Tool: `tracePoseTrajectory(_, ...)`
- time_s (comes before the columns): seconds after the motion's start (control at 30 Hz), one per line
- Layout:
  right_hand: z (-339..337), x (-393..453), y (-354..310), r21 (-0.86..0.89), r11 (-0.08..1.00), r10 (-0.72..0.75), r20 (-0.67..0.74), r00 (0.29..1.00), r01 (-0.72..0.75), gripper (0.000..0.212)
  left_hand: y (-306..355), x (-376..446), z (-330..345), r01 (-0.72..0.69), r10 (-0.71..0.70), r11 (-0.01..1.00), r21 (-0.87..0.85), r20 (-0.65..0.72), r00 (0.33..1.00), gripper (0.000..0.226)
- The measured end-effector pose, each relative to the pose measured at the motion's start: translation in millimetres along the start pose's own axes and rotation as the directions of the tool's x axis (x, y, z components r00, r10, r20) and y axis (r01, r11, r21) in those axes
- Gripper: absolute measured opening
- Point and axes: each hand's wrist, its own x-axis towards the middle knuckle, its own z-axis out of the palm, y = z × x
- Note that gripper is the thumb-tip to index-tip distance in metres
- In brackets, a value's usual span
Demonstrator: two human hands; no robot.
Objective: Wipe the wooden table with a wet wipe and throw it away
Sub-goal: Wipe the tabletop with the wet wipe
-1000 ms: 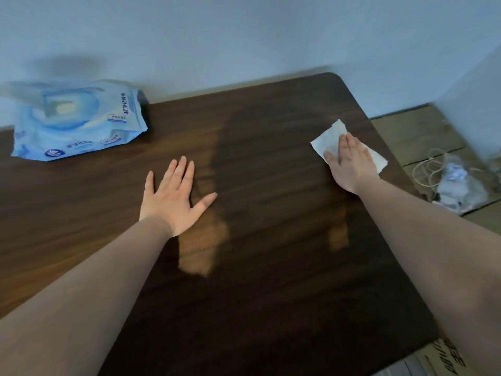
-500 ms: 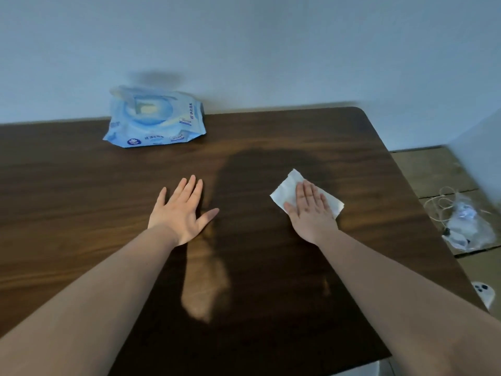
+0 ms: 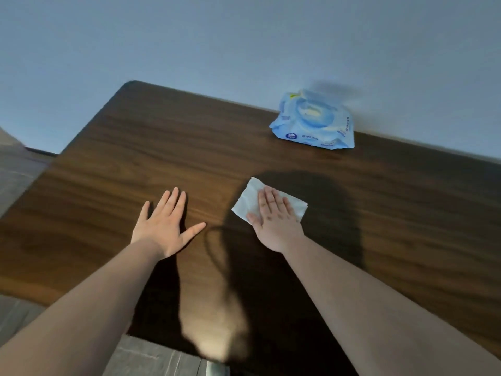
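Note:
A dark wooden table (image 3: 135, 158) fills the view. A white wet wipe (image 3: 245, 202) lies flat near its middle, pressed down under the flat palm and fingers of my right hand (image 3: 273, 221). My left hand (image 3: 162, 226) rests flat on the wood to the left of the wipe, fingers spread and holding nothing. A blue wet-wipe pack (image 3: 314, 123) sits at the table's far edge against the wall.
A pale wall (image 3: 244, 36) runs along the table's far side. Grey floor (image 3: 16, 172) shows past the table's left edge and below its near edge. The table's rounded far-left corner (image 3: 130, 84) is in view.
My right hand has slid the wipe leftward across the table, from near the right edge toward the middle. The view has swung left. My left hand stays flat on the wood.

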Motion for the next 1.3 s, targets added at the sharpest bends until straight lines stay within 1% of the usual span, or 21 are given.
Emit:
tracePoseTrajectory(0.17, 4.1, 38.6, -82.9, -0.048, 0.990, -0.134, 0.028, 0.991, 0.135, 0.066, -87.6, -17.2, 9.5, 0.213, -0.211, 0.976, -0.035, 0.043, 0.976, 0.112)
tracePoseTrajectory(0.23, 7.7, 52.4, -114.6, -0.056, 0.982, -0.181, 0.032, 0.983, 0.182, 0.066, -111.7, -20.9, 15.3, 0.250, -0.248, 0.966, -0.068, 0.041, 0.968, 0.118)
tracePoseTrajectory(0.4, 8.3, 89.2, -173.8, -0.100, 0.955, -0.273, 0.072, 0.959, 0.279, 0.067, -131.2, -18.4, 27.6, 0.214, -0.220, 0.965, -0.154, -0.023, 0.975, 0.123)
tracePoseTrajectory(0.6, 5.7, 125.1, -232.2, -0.136, 0.923, -0.348, 0.097, 0.932, 0.359, 0.067, -132.2, -14.5, 28.4, 0.232, -0.242, 0.950, -0.211, -0.022, 0.970, 0.120)
tracePoseTrajectory(0.8, 9.8, 149.2, -280.2, -0.116, 0.893, -0.429, 0.075, 0.900, 0.436, 0.065, -132.2, -14.2, 28.3, 0.228, -0.237, 0.954, -0.195, -0.023, 0.971, 0.119)
tracePoseTrajectory(1.0, 12.2, 153.7, -287.3, -0.118, 0.889, -0.438, 0.066, 0.897, 0.442, 0.066, -133.6, -12.2, 30.5, 0.215, -0.222, 0.963, -0.162, -0.022, 0.975, 0.118)
tracePoseTrajectory(1.1, 14.6, 144.4, -280.9, -0.123, 0.891, -0.436, 0.044, 0.899, 0.437, 0.066, -134.0, -11.4, 33.7, 0.202, -0.215, 0.963, -0.179, -0.060, 0.975, 0.119)
tracePoseTrajectory(1.17, 15.1, 133.0, -268.3, -0.118, 0.898, -0.422, 0.051, 0.905, 0.425, 0.066, -135.1, -11.0, 34.1, 0.196, -0.213, 0.960, -0.200, -0.065, 0.975, 0.119)
tracePoseTrajectory(1.23, 14.1, 117.5, -246.2, -0.117, 0.907, -0.400, 0.064, 0.914, 0.405, 0.066, -135.0, -12.6, 31.4, 0.194, -0.204, 0.961, -0.196, -0.030, 0.978, 0.118)
tracePoseTrajectory(1.3, 11.0, 101.3, -218.6, -0.108, 0.920, -0.371, 0.075, 0.926, 0.377, 0.067, -129.6, -16.7, 25.8, 0.163, -0.164, 0.969, -0.186, 0.010, 0.986, 0.112)
